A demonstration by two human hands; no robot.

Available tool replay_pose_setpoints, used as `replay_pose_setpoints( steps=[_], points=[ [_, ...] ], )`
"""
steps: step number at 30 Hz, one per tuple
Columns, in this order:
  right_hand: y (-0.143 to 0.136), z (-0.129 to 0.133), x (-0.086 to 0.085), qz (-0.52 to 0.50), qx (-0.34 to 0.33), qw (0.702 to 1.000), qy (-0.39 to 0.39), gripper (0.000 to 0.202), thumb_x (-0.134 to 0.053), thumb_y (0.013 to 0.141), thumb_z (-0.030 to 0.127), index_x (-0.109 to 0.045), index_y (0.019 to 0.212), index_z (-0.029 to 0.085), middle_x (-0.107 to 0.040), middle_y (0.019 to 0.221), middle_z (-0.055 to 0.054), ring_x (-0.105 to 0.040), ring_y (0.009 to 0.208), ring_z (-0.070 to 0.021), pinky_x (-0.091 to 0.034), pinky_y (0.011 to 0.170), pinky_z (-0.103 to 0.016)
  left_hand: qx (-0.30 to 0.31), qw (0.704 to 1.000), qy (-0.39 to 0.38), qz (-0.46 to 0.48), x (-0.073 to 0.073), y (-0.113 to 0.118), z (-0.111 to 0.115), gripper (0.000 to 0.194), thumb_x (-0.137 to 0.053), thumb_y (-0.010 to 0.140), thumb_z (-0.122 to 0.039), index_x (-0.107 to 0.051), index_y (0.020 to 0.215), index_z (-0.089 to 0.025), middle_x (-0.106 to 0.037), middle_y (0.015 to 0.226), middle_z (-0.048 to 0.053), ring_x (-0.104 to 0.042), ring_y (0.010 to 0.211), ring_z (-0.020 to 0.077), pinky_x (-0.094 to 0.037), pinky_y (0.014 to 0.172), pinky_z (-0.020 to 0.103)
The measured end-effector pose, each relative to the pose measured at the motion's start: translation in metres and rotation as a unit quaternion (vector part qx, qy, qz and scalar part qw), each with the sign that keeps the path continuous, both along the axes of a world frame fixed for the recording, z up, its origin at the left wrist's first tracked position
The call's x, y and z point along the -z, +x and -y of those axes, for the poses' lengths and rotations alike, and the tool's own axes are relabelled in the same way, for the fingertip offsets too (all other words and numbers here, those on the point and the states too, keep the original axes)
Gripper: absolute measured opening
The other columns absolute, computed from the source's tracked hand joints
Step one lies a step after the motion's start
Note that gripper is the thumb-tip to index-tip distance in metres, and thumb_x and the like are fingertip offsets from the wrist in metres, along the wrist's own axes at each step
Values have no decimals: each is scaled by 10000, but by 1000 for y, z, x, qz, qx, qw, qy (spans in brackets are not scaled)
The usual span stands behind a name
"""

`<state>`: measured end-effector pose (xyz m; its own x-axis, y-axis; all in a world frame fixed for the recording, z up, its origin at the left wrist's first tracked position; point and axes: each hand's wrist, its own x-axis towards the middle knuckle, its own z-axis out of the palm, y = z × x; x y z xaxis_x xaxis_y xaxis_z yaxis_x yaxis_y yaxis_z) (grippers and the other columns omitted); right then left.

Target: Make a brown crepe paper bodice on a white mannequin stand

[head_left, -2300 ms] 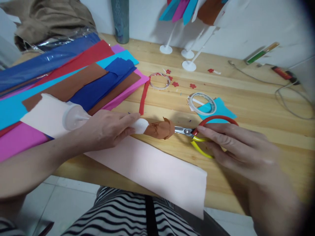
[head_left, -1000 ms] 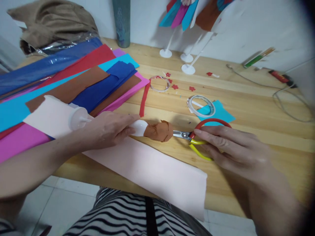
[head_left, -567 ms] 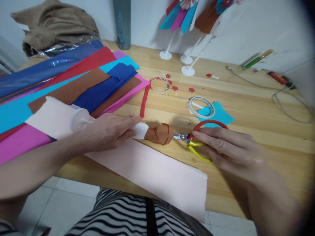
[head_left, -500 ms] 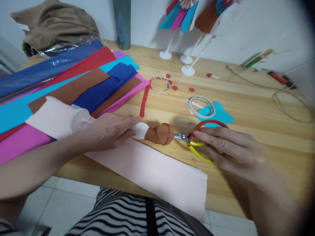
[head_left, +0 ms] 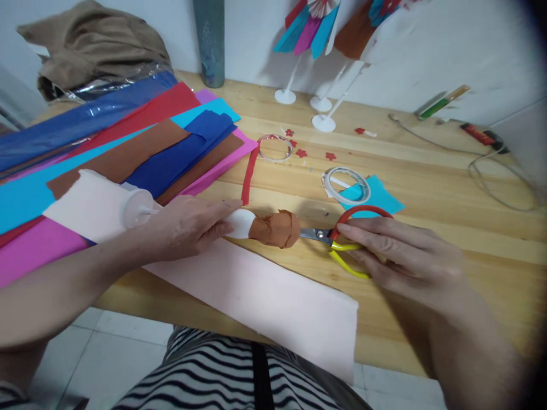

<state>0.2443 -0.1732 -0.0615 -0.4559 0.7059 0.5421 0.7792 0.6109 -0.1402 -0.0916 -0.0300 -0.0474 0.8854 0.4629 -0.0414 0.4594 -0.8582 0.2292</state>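
My left hand (head_left: 192, 226) pinches the end of a white spoon-like piece (head_left: 241, 224), whose far part is wrapped in brown crepe paper (head_left: 276, 229). From the right, my right hand (head_left: 397, 247) holds scissors (head_left: 321, 234) with red and yellow handles, fingers in the loops. The blade tips are at the right end of the brown wrapping, and the paper hides them. Below both hands a pale pink paper strip (head_left: 273, 296) lies across the table edge. A narrow red strip (head_left: 250, 173) lies just beyond my left fingertips.
Coloured paper sheets (head_left: 171, 154) and a glue bottle (head_left: 139, 209) lie left. Tape rolls (head_left: 347, 186), a cyan piece (head_left: 378, 193) and red paper flowers (head_left: 330, 156) lie beyond the hands. White stands (head_left: 323, 122), a dark bottle (head_left: 209, 45) and a cable (head_left: 436, 142) are at the back.
The scissor blades look more closed at the brown paper's end. Both hands hold the same things in nearly the same places, and the whole view has shifted slightly left.
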Motion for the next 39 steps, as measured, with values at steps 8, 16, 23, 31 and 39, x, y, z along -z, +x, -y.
replay_pose_setpoints(
  steps=[8,16,23,31,39],
  points=[
    [2,-1,-2,1,30,999,19,760,-719,842,14,-522,1508,323,-787,1061,-75,-781,887,-216,-669,742,-323,18,999,31,33,4,-3,-1,402,-364,1043,-296,-580,1355,-163,-767,1038,75,-723,928,226,-478,747,293],
    [5,-3,-3,-21,29,999,29,780,-719,832,-2,-517,1511,326,-780,1037,-98,-777,921,-243,-666,718,-342,-6,998,24,62,6,-2,-4,394,-397,1016,-307,-632,1307,-184,-757,867,35,-701,777,176,-458,680,259],
    [11,-3,-3,-117,44,992,25,714,-733,806,-11,-619,1422,333,-784,1094,-86,-771,990,-221,-667,791,-318,-32,990,-62,125,-10,-7,-12,415,-439,1010,-337,-633,1333,-162,-748,870,13,-643,674,115,-451,632,205],
    [9,-11,7,-222,165,956,-98,296,-717,869,206,-770,1159,225,-796,1049,-84,-762,825,-198,-646,658,-295,-112,901,-304,288,-21,-6,-21,477,-597,929,-550,-726,1127,-136,-733,892,71,-625,689,133,-490,599,217],
    [-13,-25,44,-179,64,965,-182,449,-566,851,100,-722,1258,207,-748,1197,-124,-769,949,-223,-664,786,-343,-163,777,-487,364,-35,10,-16,489,-775,811,-521,-653,1099,-145,-688,677,12,-516,485,76,-363,446,176]
  ],
)
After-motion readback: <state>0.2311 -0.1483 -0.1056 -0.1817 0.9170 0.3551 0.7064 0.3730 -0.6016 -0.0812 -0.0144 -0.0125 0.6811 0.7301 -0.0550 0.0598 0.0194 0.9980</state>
